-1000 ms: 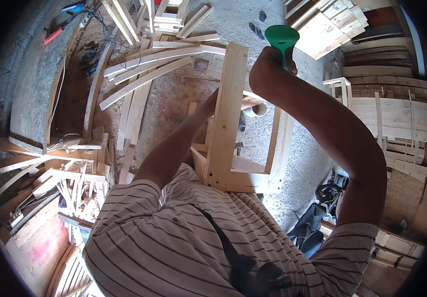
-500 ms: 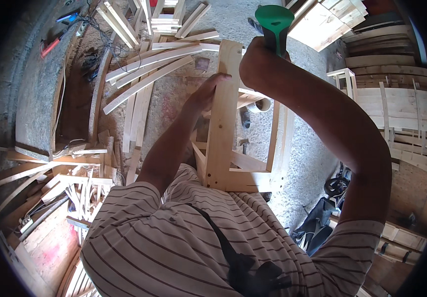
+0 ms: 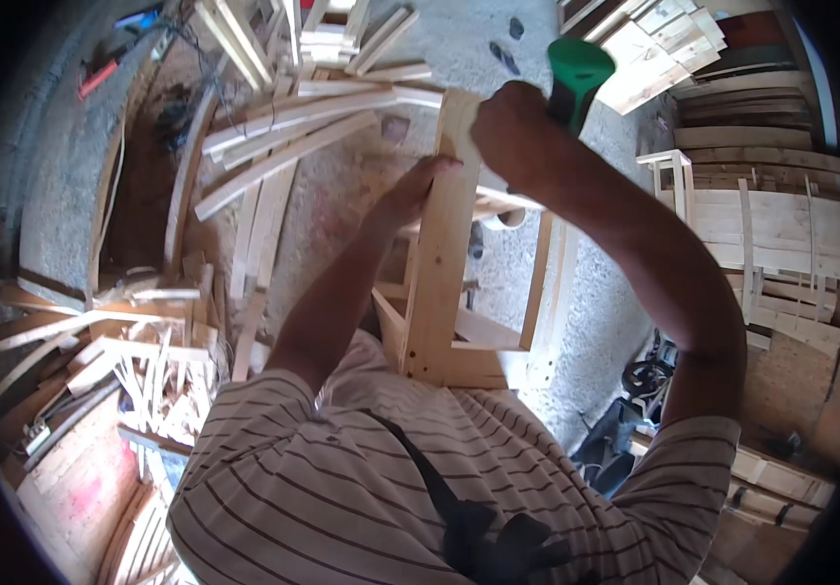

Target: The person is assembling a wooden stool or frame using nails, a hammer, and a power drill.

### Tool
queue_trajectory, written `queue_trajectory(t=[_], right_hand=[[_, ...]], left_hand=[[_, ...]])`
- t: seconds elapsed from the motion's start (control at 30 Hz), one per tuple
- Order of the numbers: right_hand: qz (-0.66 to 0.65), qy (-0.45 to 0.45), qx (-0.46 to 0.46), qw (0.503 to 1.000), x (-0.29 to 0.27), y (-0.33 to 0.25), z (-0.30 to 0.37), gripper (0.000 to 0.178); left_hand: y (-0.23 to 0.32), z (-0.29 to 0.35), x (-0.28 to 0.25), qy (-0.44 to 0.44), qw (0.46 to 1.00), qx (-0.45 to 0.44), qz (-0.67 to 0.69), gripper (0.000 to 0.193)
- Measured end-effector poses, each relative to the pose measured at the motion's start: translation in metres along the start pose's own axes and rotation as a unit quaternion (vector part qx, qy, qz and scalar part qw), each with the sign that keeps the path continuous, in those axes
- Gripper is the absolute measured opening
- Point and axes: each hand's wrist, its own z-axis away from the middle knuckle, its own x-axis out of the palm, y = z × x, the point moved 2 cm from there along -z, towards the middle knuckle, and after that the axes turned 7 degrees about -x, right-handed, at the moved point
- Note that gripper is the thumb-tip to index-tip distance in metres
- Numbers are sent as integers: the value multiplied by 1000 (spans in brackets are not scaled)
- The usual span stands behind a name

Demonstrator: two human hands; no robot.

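A wooden frame of pale boards stands in front of my body, its long top board running away from me. My left hand grips the left edge of that board near its far end, thumb on the upper face. Beside the same far end, my right hand is closed around a green-and-black cordless drill. Its flared green end sticks out to the right of the fist. The hand hides the drill's front end, so I cannot tell whether it touches the wood. Dark screw spots show at the board's near end.
Loose wooden strips lie on the floor at the left, near a scrap pile. Planks are stacked at the right. A small wooden stand is beside them. A white cylindrical container shows behind the frame.
My right hand and the drill have shifted slightly right and toward me, and the drill is tilted a little more. My left hand keeps its hold on the board.
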Motion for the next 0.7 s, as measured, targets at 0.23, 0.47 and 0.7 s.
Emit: queue_trajectory(t=[0.23, 0.47, 0.7], right_hand=[[-84, 548, -93, 827, -21, -24, 50, 25], [-283, 738, 241, 563, -21, -6, 113, 97], [-349, 655, 384, 549, -6, -26, 55, 57]], left_hand=[[24, 5, 23, -42, 979, 75, 186, 56], [134, 11, 42, -11, 808, 308, -502, 93], [153, -3, 70, -177, 718, 227, -634, 59]])
